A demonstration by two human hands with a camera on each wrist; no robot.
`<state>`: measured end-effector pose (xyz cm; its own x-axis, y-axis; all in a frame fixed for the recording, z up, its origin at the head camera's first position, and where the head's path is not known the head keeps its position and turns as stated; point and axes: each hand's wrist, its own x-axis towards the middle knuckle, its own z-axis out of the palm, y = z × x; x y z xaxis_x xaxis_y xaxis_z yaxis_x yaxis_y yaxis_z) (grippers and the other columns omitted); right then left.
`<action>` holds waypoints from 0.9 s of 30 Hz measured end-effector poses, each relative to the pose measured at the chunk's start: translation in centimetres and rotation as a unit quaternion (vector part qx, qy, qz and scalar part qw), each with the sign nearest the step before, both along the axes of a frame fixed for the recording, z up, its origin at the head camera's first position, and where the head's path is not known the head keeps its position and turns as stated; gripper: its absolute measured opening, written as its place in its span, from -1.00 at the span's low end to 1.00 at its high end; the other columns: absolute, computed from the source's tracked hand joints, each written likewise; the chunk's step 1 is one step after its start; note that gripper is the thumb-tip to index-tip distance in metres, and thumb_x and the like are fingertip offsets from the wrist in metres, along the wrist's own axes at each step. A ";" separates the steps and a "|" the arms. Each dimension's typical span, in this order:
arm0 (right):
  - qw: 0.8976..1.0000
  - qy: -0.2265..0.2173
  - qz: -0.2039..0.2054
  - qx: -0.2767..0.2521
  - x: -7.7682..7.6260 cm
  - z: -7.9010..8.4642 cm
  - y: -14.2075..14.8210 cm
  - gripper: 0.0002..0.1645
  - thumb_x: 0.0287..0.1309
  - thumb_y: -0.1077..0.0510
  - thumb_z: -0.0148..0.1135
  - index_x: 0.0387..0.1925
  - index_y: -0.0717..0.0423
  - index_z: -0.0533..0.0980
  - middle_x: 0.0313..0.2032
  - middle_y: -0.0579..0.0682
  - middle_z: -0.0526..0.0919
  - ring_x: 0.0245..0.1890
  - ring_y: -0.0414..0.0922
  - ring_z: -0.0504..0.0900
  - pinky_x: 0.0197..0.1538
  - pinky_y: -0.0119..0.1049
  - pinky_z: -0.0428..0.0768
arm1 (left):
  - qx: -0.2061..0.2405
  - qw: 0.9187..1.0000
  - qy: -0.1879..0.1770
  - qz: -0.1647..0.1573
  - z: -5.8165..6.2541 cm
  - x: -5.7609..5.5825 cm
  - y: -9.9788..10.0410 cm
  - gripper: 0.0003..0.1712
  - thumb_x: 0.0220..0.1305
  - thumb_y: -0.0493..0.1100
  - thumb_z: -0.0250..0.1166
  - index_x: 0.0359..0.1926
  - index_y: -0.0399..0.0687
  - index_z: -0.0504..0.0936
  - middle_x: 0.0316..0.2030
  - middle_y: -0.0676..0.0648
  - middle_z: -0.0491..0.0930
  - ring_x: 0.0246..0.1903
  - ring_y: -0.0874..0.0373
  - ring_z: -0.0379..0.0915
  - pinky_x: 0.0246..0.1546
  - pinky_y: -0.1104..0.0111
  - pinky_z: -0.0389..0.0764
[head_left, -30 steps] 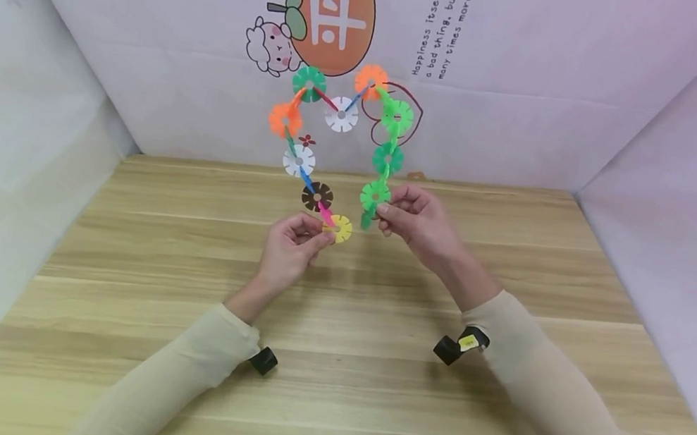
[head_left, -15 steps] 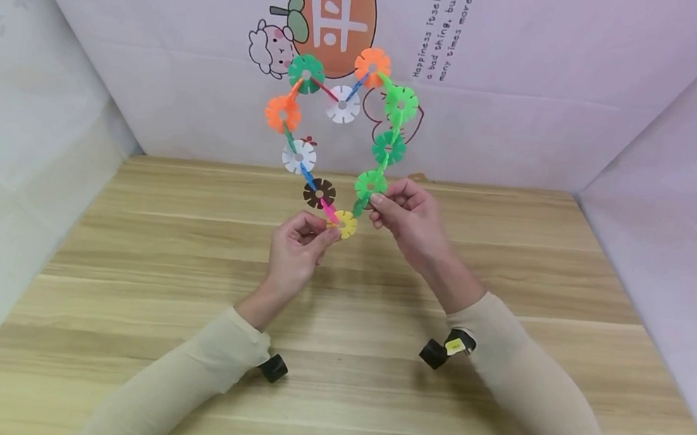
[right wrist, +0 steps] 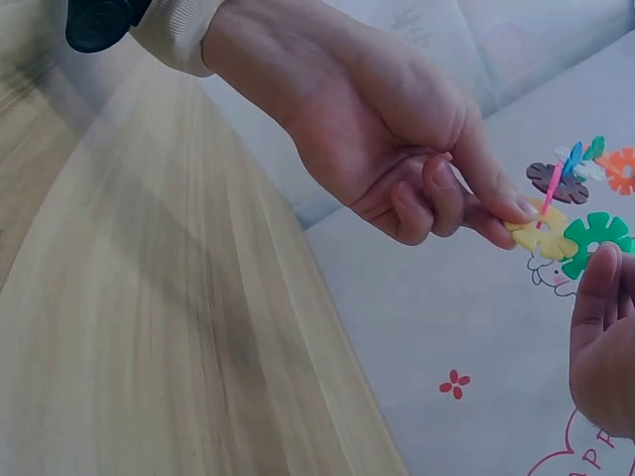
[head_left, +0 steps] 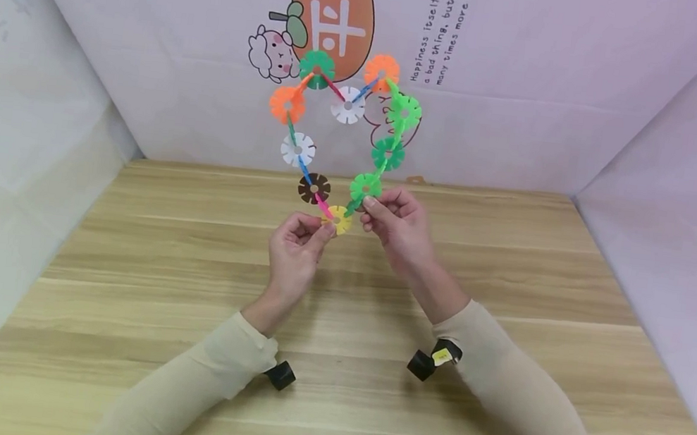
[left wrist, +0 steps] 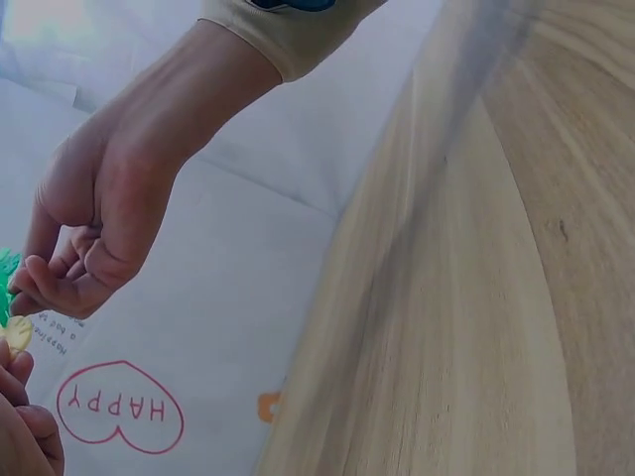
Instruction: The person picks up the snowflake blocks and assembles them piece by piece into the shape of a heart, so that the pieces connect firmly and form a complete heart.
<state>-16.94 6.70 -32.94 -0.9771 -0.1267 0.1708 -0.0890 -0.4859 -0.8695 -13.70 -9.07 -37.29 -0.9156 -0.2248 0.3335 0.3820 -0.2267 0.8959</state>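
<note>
A heart-shaped ring of slotted plastic snowflake discs is held up above the table in the head view. At its bottom point my left hand pinches the yellow disc between thumb and fingers. On the right side my right hand pinches the chain near the bright green disc. A dark green disc meets the yellow disc's edge in the right wrist view. A white disc forms the dip at the top, between a green disc and an orange disc.
The wooden table stretches below both hands. White printed sheets rise at the back and on both sides, close behind the ring. A black wrist camera sits under the left sleeve, another black camera under the right.
The right hand has moved left and slightly down, bringing its end of the chain up to the yellow disc. The gap at the bottom has closed from view. The left hand has barely shifted.
</note>
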 end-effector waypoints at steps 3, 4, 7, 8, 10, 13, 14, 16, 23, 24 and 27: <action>1.000 -0.013 -0.008 -0.009 0.1 -0.2 -0.3 -0.76 0.35 0.48 0.10 -0.38 0.16 0.47 -0.46 0.00 0.71 -0.52 -0.21 0.63 -0.40 -0.46 0.61 | 0.011 1.000 -0.009 0.009 -0.1 0.0 0.2 -0.87 0.25 -0.46 0.36 -0.35 -0.35 0.54 -0.48 -0.01 0.63 -0.61 0.30 0.41 -0.66 0.56 0.29; 1.000 -0.016 -0.009 -0.011 0.1 -0.3 -0.3 -0.77 0.36 0.47 0.10 -0.38 0.15 0.47 -0.46 0.00 0.71 -0.52 -0.22 0.63 -0.39 -0.47 0.61 | 0.019 1.000 -0.012 0.010 -0.1 0.0 0.3 -0.87 0.24 -0.46 0.36 -0.35 -0.33 0.54 -0.48 -0.02 0.63 -0.61 0.30 0.42 -0.66 0.56 0.28; 0.999 -0.025 -0.009 -0.018 0.1 -0.6 -0.2 -0.79 0.38 0.44 0.10 -0.36 0.16 0.48 -0.45 0.00 0.72 -0.51 -0.23 0.63 -0.38 -0.47 0.61 | 0.033 0.999 -0.019 0.003 -0.1 -0.1 0.5 -0.86 0.26 -0.45 0.36 -0.36 -0.25 0.54 -0.48 -0.01 0.61 -0.62 0.31 0.38 -0.66 0.56 0.26; 0.999 -0.027 -0.006 -0.019 0.0 -0.7 -0.1 -0.80 0.39 0.43 0.10 -0.36 0.16 0.49 -0.45 -0.01 0.73 -0.50 -0.23 0.63 -0.37 -0.47 0.62 | 0.038 0.999 -0.021 -0.002 0.0 -0.1 0.6 -0.86 0.27 -0.45 0.35 -0.36 -0.23 0.55 -0.48 -0.01 0.61 -0.62 0.30 0.37 -0.66 0.56 0.25; 0.999 -0.034 0.005 -0.016 -0.2 -0.8 0.4 -0.79 0.39 0.43 0.10 -0.37 0.17 0.50 -0.43 0.00 0.73 -0.48 -0.22 0.63 -0.35 -0.46 0.63 | 0.044 0.999 -0.023 -0.013 0.0 -0.1 0.7 -0.85 0.27 -0.45 0.34 -0.35 -0.21 0.55 -0.48 -0.02 0.61 -0.63 0.30 0.33 -0.67 0.56 0.23; 0.998 -0.035 0.032 0.037 -0.4 -0.6 1.6 -0.83 0.38 0.41 0.13 -0.37 0.21 0.51 -0.40 0.02 0.72 -0.45 -0.19 0.64 -0.29 -0.42 0.65 | 0.044 0.998 -0.025 -0.024 0.0 -0.1 0.7 -0.84 0.26 -0.49 0.32 -0.36 -0.22 0.55 -0.50 -0.01 0.61 -0.65 0.30 0.30 -0.68 0.56 0.21; 0.996 -0.033 0.043 0.067 -0.5 -0.5 2.0 -0.85 0.38 0.41 0.13 -0.36 0.22 0.50 -0.39 0.03 0.71 -0.43 -0.18 0.64 -0.27 -0.41 0.65 | 0.044 0.998 -0.025 -0.026 -0.1 -0.1 0.7 -0.83 0.25 -0.51 0.32 -0.37 -0.22 0.55 -0.51 -0.01 0.61 -0.66 0.30 0.29 -0.68 0.55 0.21; 0.988 -0.023 0.064 0.137 -0.7 0.0 2.9 -0.93 0.37 0.40 0.14 -0.29 0.29 0.49 -0.35 0.04 0.71 -0.37 -0.14 0.65 -0.22 -0.37 0.66 | 0.038 0.998 -0.025 -0.032 -0.1 -0.1 0.6 -0.84 0.25 -0.52 0.31 -0.37 -0.25 0.54 -0.51 -0.01 0.61 -0.66 0.29 0.27 -0.68 0.55 0.22; 0.980 -0.004 0.062 0.188 -0.3 0.5 3.5 -0.92 0.36 0.38 0.17 -0.27 0.37 0.46 -0.36 0.06 0.72 -0.36 -0.12 0.67 -0.17 -0.30 0.68 | 0.046 0.998 -0.029 -0.043 0.3 -0.3 0.9 -0.87 0.29 -0.48 0.30 -0.33 -0.26 0.54 -0.50 -0.04 0.57 -0.66 0.29 0.24 -0.68 0.55 0.20; 0.983 -0.004 0.058 0.176 -0.2 0.4 3.4 -0.91 0.36 0.37 0.18 -0.30 0.36 0.46 -0.37 0.07 0.72 -0.38 -0.12 0.66 -0.19 -0.32 0.67 | 0.054 0.997 -0.033 -0.042 0.4 -0.4 1.0 -0.85 0.29 -0.48 0.30 -0.35 -0.22 0.54 -0.50 -0.03 0.57 -0.66 0.29 0.24 -0.68 0.55 0.19; 0.987 -0.009 0.056 0.151 -0.2 0.3 3.1 -0.89 0.36 0.38 0.17 -0.33 0.33 0.46 -0.39 0.07 0.72 -0.40 -0.12 0.66 -0.21 -0.34 0.67 | 0.070 0.996 -0.037 -0.040 0.5 -0.5 1.2 -0.81 0.29 -0.49 0.29 -0.37 -0.16 0.54 -0.50 -0.01 0.59 -0.66 0.31 0.24 -0.69 0.55 0.18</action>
<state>-17.10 9.78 -32.67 -0.9566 -0.2770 0.0905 -0.0316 -0.2104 -0.9771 -14.22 -7.87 -36.84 -0.9531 -0.1895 0.2360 0.2927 -0.3779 0.8784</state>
